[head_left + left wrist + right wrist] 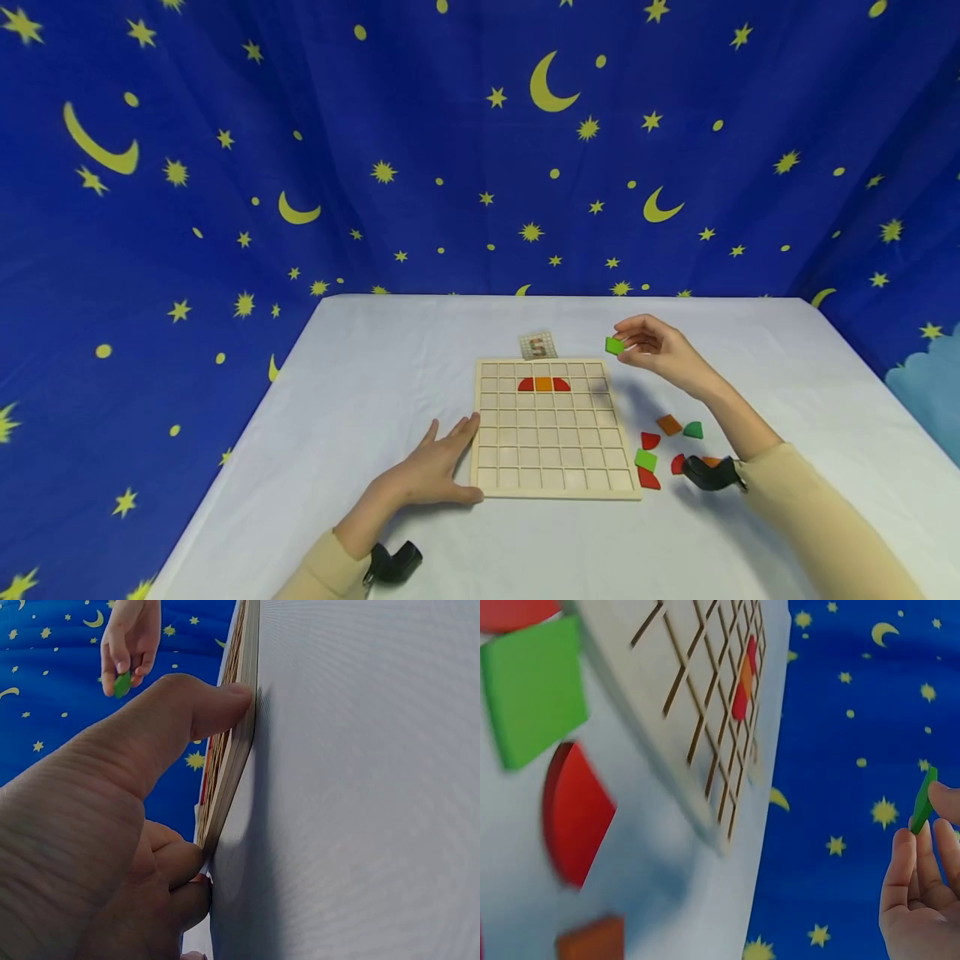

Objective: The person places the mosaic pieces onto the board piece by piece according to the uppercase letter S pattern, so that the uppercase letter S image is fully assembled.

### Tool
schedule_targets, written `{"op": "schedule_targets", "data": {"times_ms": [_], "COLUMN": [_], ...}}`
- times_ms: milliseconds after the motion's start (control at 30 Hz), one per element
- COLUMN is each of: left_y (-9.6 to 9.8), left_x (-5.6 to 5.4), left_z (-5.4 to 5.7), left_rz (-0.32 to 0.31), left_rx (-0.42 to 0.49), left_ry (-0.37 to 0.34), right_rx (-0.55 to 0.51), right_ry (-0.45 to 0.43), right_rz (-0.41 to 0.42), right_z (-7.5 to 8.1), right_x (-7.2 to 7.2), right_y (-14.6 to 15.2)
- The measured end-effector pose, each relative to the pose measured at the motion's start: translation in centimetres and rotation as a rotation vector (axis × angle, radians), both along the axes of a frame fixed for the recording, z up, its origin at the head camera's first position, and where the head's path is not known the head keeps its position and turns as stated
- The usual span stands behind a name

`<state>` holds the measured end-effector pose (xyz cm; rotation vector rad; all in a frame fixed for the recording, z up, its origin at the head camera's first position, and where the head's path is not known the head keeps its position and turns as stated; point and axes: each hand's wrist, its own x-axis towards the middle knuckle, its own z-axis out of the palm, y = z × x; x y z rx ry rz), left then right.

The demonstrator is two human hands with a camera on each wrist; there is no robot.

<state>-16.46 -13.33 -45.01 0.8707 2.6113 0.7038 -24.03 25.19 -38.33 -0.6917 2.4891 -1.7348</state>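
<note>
In the head view my right hand (pixel 660 350) is raised past the far right corner of the wooden grid board (pixel 558 497). Its thumb and fingers pinch a light green square tile (pixel 615 345), seen nearly edge-on in the right wrist view. My left hand (pixel 431 467) rests against the board's left side, fingers spread, with the thumb at the near left corner. Near the top of the grid, a row of three pieces sits in the cells: an orange square (pixel 543 384) between two red quarter-circles, the left red piece (pixel 527 384) and the right red piece (pixel 562 384).
Right of the board lie loose pieces: a green square (pixel 646 460), a dark green quarter-circle (pixel 693 430), an orange square (pixel 670 425) and several red quarter-circles (pixel 649 440). A small pattern card (pixel 537 345) touches the board's far edge. A star-printed curtain (pixel 480 150) hangs behind the white table.
</note>
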Motion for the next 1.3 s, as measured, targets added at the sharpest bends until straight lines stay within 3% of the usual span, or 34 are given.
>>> {"op": "schedule_targets", "data": {"times_ms": [567,1100,1300], "left_y": [0.1,0.0,-0.1], "left_x": [-0.1,0.1,0.1], "left_z": [0.1,0.0,0.0], "left_rz": [-0.006,0.017,0.017], "left_rx": [-0.006,-0.015,-0.021], "left_ry": [0.007,-0.006,-0.004], "right_rx": [-0.01,-0.001,-0.005], "right_ry": [-0.021,0.009,-0.047], "right_rz": [0.122,0.177,0.204], "right_z": [-0.3,-1.8,-2.7], "right_x": [-1.8,-2.0,-1.8], "right_y": [-5.5,-8.4,-9.3]}}
